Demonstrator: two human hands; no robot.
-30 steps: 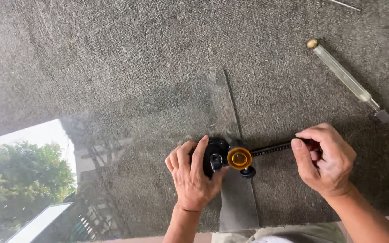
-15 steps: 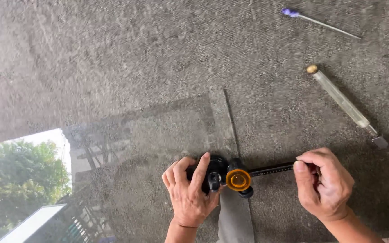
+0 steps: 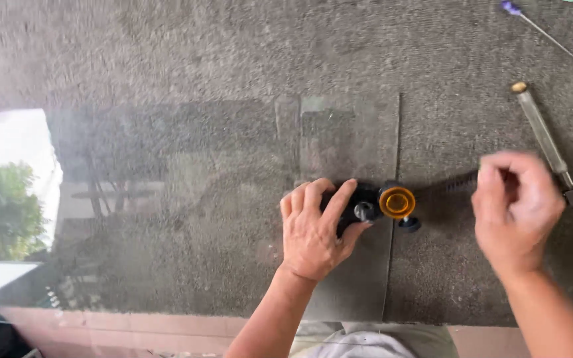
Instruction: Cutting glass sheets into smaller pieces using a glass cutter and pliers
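Fingers of my left hand (image 3: 313, 229) stay clamped over the black head of the glass cutter (image 3: 373, 204), its orange knob (image 3: 396, 202) just right of my thumb. My right hand (image 3: 517, 207) curls round the dark bar (image 3: 455, 183) of the tool, blurred now, and tool and hands sit further up the glass sheet (image 3: 233, 199) than a moment ago. I judge a stroke is under way. No containers are in view; a glass tube (image 3: 542, 136) lies nearby on the felt.

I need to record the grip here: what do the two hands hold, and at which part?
Left hand presses on the black head of the cutting tool; right hand grips the dark rod's outer end.
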